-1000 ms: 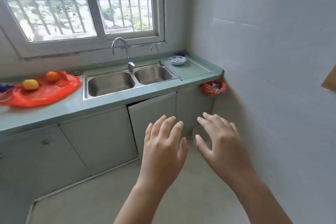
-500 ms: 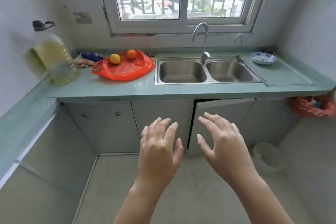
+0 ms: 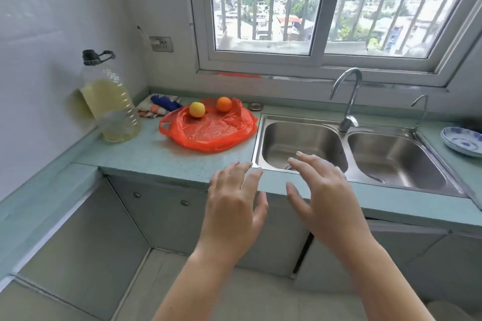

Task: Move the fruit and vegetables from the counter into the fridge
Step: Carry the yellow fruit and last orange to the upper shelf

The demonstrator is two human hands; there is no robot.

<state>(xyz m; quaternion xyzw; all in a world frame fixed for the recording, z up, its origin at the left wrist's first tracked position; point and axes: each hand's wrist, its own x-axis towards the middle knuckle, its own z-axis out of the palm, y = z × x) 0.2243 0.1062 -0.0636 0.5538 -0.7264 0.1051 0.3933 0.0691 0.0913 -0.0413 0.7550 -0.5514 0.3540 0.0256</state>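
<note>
Currently my left hand (image 3: 232, 212) and right hand (image 3: 327, 198) hover released, grasping nothing; round yellow fruit (image 3: 197, 109) and round orange fruit (image 3: 224, 104) remain far-left on the crumpled red plastic bag (image 3: 208, 130); fridge unseen.

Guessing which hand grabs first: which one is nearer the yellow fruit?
Left. The left hand hovers at the counter front edge, just right of the yellow fruit; the right hand is farther right, by the sink.

The left fruit (image 3: 197, 109) and right fruit (image 3: 224, 104) sat on a bag (image 3: 208, 135) (near its back edge) on the surface (image 3: 156, 156), left of the sink (image 3: 307, 138). A bottle (image 3: 112, 107) stood farther left.
</note>
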